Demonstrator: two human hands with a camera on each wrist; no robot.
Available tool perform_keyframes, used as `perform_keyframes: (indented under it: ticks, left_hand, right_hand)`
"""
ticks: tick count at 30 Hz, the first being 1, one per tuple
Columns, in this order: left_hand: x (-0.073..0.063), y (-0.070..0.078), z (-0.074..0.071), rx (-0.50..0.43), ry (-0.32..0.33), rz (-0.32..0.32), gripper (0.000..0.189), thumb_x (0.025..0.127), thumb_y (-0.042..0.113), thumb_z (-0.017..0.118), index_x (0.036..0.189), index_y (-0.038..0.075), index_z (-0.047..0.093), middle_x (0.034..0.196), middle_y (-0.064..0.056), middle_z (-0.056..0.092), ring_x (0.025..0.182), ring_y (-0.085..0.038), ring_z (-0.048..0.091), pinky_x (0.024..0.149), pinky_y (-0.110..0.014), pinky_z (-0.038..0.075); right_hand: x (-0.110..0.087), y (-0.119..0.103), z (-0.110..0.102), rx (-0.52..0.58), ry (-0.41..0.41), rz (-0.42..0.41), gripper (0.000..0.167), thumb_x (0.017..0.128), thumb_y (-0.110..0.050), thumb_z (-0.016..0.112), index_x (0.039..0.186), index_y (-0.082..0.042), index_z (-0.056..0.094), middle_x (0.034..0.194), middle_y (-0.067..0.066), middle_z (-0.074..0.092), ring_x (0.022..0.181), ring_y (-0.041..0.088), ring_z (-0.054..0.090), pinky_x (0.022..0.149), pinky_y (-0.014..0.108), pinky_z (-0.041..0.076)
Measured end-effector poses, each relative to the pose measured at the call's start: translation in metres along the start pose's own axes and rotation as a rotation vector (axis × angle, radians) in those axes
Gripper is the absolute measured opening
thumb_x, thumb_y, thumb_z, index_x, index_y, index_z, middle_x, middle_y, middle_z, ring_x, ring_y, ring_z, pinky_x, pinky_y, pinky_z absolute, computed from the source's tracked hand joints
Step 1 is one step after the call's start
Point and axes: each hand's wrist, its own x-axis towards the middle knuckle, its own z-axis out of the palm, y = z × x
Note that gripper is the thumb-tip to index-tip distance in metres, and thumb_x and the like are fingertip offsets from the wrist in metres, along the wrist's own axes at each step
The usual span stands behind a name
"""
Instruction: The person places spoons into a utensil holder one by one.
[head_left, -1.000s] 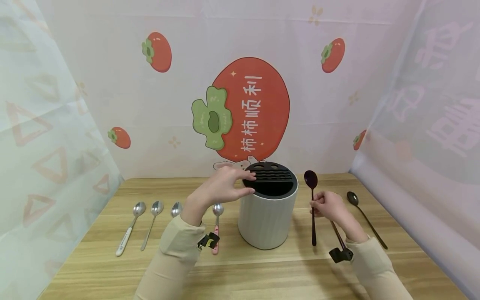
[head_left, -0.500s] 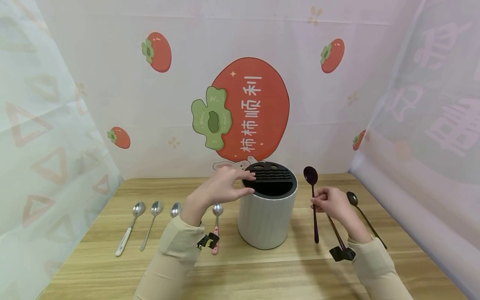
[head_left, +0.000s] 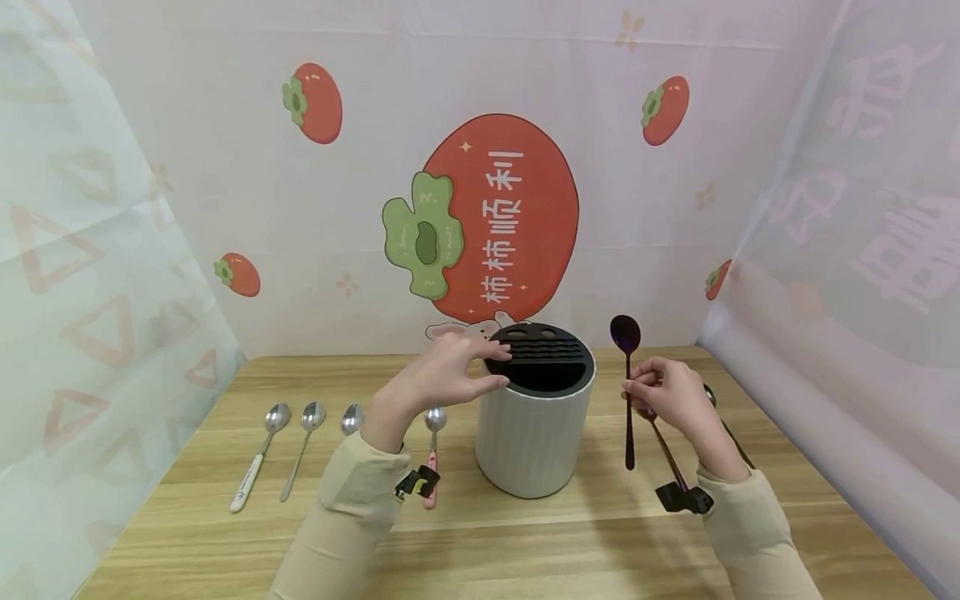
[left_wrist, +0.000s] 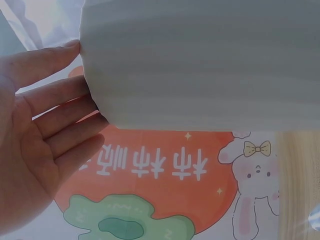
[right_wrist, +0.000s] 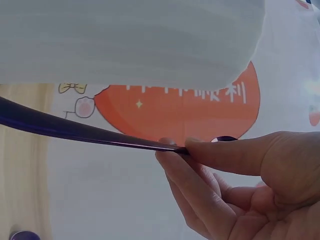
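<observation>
Between finger and thumb, my right hand (head_left: 671, 396) pinches a dark purple long-handled spoon (head_left: 626, 333) by its handle. The spoon stands upright, bowl up, just right of a white ribbed utensil holder (head_left: 532, 442). In the right wrist view its handle (right_wrist: 90, 134) runs from the fingertips off to the left. My left hand (head_left: 442, 375) touches the holder's rim with fingertips and thumb, the fingers nearly straight, as the left wrist view also shows beside the white wall (left_wrist: 200, 65). A black lid (head_left: 543, 350) with a wide slot and round holes tops the holder.
Left on the wooden table (head_left: 525, 550) lie a white-handled spoon (head_left: 258, 460), a plain silver spoon (head_left: 303, 446), a spoon half hidden by the left arm (head_left: 352, 418) and a pink-handled spoon (head_left: 434, 450). Two dark spoons lie right, one a brownish spoon (head_left: 670, 454), both partly covered.
My right hand has risen with the purple spoon, moving it up and slightly to the right. The left hand stays at the holder's rim.
</observation>
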Motion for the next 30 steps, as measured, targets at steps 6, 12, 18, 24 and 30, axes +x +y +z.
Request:
perform_keyframes:
  ticks: [6, 12, 18, 24, 30]
  left_hand:
    - [0.0, 0.001, 0.001, -0.003, 0.0, -0.009, 0.034, 0.088, 0.03, 0.067, 0.116, 0.013, 0.068, 0.115, 0.001, 0.069, 0.115, -0.015, 0.06, 0.103, -0.038, 0.042]
    - [0.001, 0.001, 0.002, -0.008, 0.009, -0.009, 0.033, 0.088, 0.03, 0.067, 0.116, 0.013, 0.068, 0.116, 0.0, 0.068, 0.113, -0.016, 0.06, 0.093, -0.032, 0.049]
    - [0.0, 0.001, 0.002, -0.019, 0.009, -0.011, 0.033, 0.088, 0.03, 0.067, 0.116, 0.012, 0.068, 0.117, -0.001, 0.068, 0.111, -0.016, 0.061, 0.092, -0.031, 0.05]
    - [0.0, 0.0, 0.002, -0.019, 0.011, -0.003, 0.033, 0.088, 0.029, 0.067, 0.116, 0.011, 0.068, 0.116, -0.001, 0.068, 0.111, -0.017, 0.061, 0.093, -0.032, 0.05]
    - [0.0, 0.0, 0.002, -0.025, 0.006, -0.009, 0.033, 0.088, 0.029, 0.067, 0.117, 0.012, 0.068, 0.117, 0.0, 0.068, 0.113, -0.016, 0.06, 0.094, -0.032, 0.049]
  right_hand:
    - [0.001, -0.009, -0.005, 0.009, 0.02, -0.018, 0.023, 0.089, -0.017, 0.065, 0.099, 0.004, 0.06, 0.084, 0.012, 0.07, 0.065, 0.012, 0.065, 0.056, 0.025, 0.049]
    - [0.002, -0.017, -0.011, 0.049, 0.044, -0.043, 0.024, 0.088, -0.014, 0.066, 0.1, 0.006, 0.06, 0.086, 0.015, 0.07, 0.066, 0.009, 0.066, 0.058, 0.019, 0.051]
    - [0.003, -0.023, -0.018, 0.026, 0.078, -0.072, 0.023, 0.087, -0.018, 0.068, 0.098, 0.001, 0.062, 0.086, 0.01, 0.071, 0.07, 0.005, 0.065, 0.064, 0.016, 0.049]
    - [0.004, -0.033, -0.026, -0.019, 0.116, -0.106, 0.022, 0.087, -0.021, 0.069, 0.096, -0.001, 0.063, 0.086, 0.01, 0.072, 0.073, 0.006, 0.065, 0.073, 0.021, 0.047]
    - [0.004, -0.041, -0.031, 0.039, 0.123, -0.109, 0.023, 0.088, -0.018, 0.067, 0.098, 0.001, 0.061, 0.09, 0.015, 0.071, 0.069, 0.0, 0.065, 0.066, 0.013, 0.048]
